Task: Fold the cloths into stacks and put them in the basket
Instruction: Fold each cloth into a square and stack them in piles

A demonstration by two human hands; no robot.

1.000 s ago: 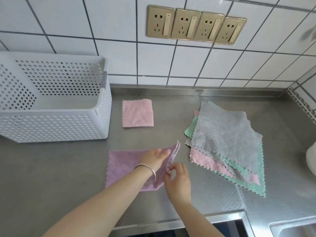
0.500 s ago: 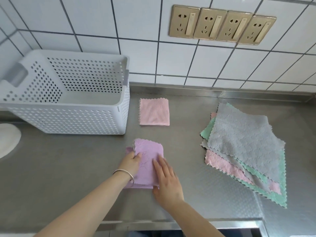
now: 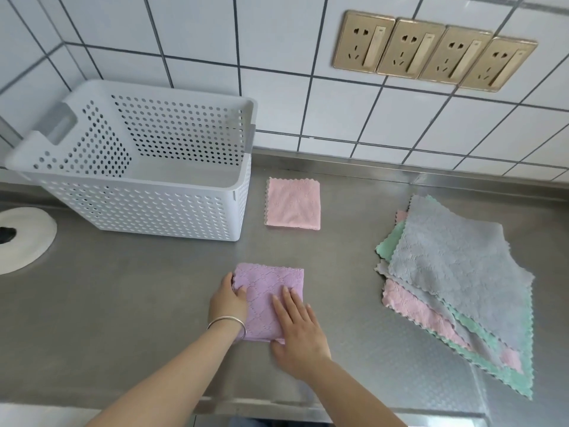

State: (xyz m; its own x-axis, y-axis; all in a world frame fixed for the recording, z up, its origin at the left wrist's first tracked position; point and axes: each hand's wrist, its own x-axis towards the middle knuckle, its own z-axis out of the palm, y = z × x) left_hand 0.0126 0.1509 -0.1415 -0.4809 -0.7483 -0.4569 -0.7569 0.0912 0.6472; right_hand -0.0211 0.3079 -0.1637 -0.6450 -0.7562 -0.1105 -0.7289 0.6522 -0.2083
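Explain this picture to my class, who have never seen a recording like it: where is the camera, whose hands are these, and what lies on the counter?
There is no machine here. A person wears one wide-angle camera on the head, so you look down along their own arms at a steel counter by a tiled wall.

The left hand, with a bangle on the wrist, grips the left edge of a folded purple cloth. The right hand lies flat on that cloth, fingers spread, pressing it down. Neither hand lifts it off the counter.

Behind it lies a folded pink cloth. To the right is a loose pile of unfolded cloths, grey on top, with green and pink beneath. At the back left stands a white perforated basket; no cloths show inside it.

A round white object sits at the left edge; I cannot tell what it is.
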